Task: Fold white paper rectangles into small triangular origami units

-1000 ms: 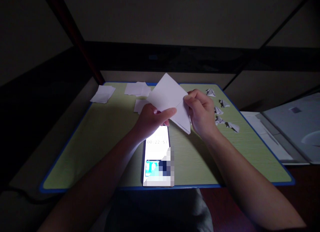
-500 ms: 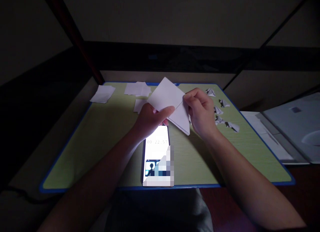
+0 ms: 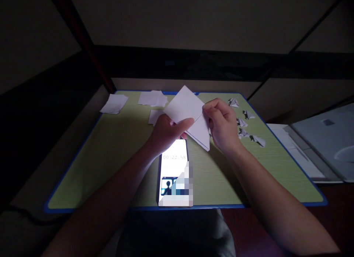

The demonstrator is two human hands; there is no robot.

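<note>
A folded sheet of white paper [image 3: 186, 104] is held up above the table, one corner pointing away from me and a folded flap hanging toward the lower right. My left hand [image 3: 172, 131] grips its near left side, thumb flat on top along the fold and the other fingers mostly underneath. At the right corner, my right hand [image 3: 222, 122] pinches the paper between thumb and curled index finger. Just below the paper lies a lit phone [image 3: 174, 165] showing a running timer, its lower right part pixelated.
Paper stacks lie at the table's far left [image 3: 114, 103] and back [image 3: 152, 98], with another paper piece [image 3: 155, 117] partly behind my left hand. Several small folded paper pieces [image 3: 241, 122] sit at the right. A blue edge [image 3: 290, 204] borders the green table [image 3: 110, 157]. Beyond it stands a grey-white object [image 3: 326, 142].
Both hands keep nearly the same hold on the paper. The view has shifted very slightly, and the phone's timer has advanced by a second.
</note>
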